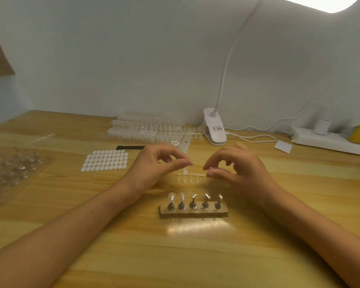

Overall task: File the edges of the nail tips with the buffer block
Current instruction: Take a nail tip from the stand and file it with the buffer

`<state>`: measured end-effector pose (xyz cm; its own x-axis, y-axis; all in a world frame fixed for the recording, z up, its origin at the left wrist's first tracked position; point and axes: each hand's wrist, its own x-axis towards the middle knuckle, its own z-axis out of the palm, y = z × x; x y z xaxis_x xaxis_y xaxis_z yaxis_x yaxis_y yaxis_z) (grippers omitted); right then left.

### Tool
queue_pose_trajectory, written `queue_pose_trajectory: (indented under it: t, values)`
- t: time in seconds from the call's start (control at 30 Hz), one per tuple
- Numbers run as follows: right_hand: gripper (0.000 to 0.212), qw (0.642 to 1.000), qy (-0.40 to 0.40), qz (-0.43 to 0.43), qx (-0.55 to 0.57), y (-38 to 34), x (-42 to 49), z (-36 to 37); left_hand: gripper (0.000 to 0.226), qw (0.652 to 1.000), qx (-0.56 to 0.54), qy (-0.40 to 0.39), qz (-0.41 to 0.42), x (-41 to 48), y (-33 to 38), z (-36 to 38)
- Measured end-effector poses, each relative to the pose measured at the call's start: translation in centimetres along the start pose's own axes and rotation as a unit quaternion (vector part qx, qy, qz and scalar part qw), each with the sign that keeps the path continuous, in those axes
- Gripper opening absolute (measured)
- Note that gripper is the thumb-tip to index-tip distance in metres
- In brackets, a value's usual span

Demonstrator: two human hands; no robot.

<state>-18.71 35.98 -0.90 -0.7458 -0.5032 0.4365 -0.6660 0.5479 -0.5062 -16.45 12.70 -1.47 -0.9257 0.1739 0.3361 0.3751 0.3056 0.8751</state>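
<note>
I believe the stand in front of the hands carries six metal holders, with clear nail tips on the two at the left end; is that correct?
Not quite: the head view shows five metal holders on the stand, not six. The rest holds: clear nail tips sit on the two holders at the left end, and the stand lies on the wooden table, nearer the camera than both hands.

You had one wide-angle view, worn on your head, and it looked forward and down across the wooden table (195, 256) toward the pale wall (133, 59). Your forearms entered from the bottom corners, close to the lens. The clip lamp (214, 129) stood farther off, by the wall.
</note>
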Motion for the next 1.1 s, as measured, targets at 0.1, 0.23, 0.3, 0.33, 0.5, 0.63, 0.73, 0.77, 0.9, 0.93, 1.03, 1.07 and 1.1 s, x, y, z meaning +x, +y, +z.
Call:
queue_pose_trajectory:
  t: [0.1, 0.23, 0.3, 0.33, 0.5, 0.63, 0.73, 0.77, 0.9, 0.93, 1.03, 1.07, 1.1]
  values:
    - [0.031, 0.999, -0.031, -0.008, 0.015, -0.8, -0.1, 0.8, 0.022, 0.999, -0.031, -0.004, -0.008, -0.1, -0.1, 0.3]
    - [0.024, 0.995, -0.003, 0.014, 0.099, -1.3, -0.3, 1.1, 0.02, 0.999, -0.038, -0.007, -0.006, -0.2, -0.4, 0.3]
    - [0.026, 0.986, 0.02, 0.038, 0.163, -1.5, -0.2, 1.2, 0.018, 0.999, -0.031, -0.011, -0.001, -0.2, -0.4, 0.4]
    - [0.027, 0.979, 0.019, 0.054, 0.197, -1.6, -0.3, 1.3, 0.016, 1.0, -0.027, -0.012, 0.003, -0.2, -0.4, 0.4]
    - [0.022, 0.949, -0.039, 0.11, 0.293, -1.9, -0.6, 1.9, 0.013, 0.999, -0.017, -0.001, 0.029, -0.3, -0.2, 0.5]
    - [0.038, 0.922, -0.047, 0.139, 0.359, -2.0, -0.5, 2.0, 0.014, 0.999, 0.005, 0.012, 0.038, -0.3, -0.2, 0.7]
    - [0.053, 0.902, -0.035, 0.166, 0.396, -1.9, -0.5, 2.0, 0.013, 0.999, 0.021, 0.013, 0.04, -0.3, -0.2, 0.7]
    - [0.053, 0.897, -0.03, 0.175, 0.404, -1.9, -0.4, 2.0, 0.011, 0.999, 0.022, 0.012, 0.042, -0.3, -0.2, 0.7]
    - [0.045, 0.884, -0.018, 0.197, 0.423, -1.8, -0.5, 2.2, 0.009, 0.998, 0.028, -0.002, 0.055, -0.4, 0.2, 0.8]
    - [0.046, 0.879, -0.01, 0.202, 0.432, -1.8, -0.4, 2.1, 0.011, 0.998, 0.034, -0.009, 0.055, -0.4, 0.2, 0.8]
    - [0.046, 0.851, 0.03, 0.223, 0.475, -1.6, -0.4, 1.8, 0.01, 0.998, 0.033, -0.019, 0.05, -0.5, 0.3, 0.8]
    - [0.045, 0.847, 0.034, 0.226, 0.479, -1.6, -0.4, 1.8, 0.011, 0.998, 0.031, -0.015, 0.05, -0.5, 0.3, 0.8]
    - [0.043, 0.855, 0.025, 0.225, 0.466, -1.6, -0.4, 1.9, 0.011, 0.998, 0.03, -0.009, 0.053, -0.5, 0.3, 0.7]
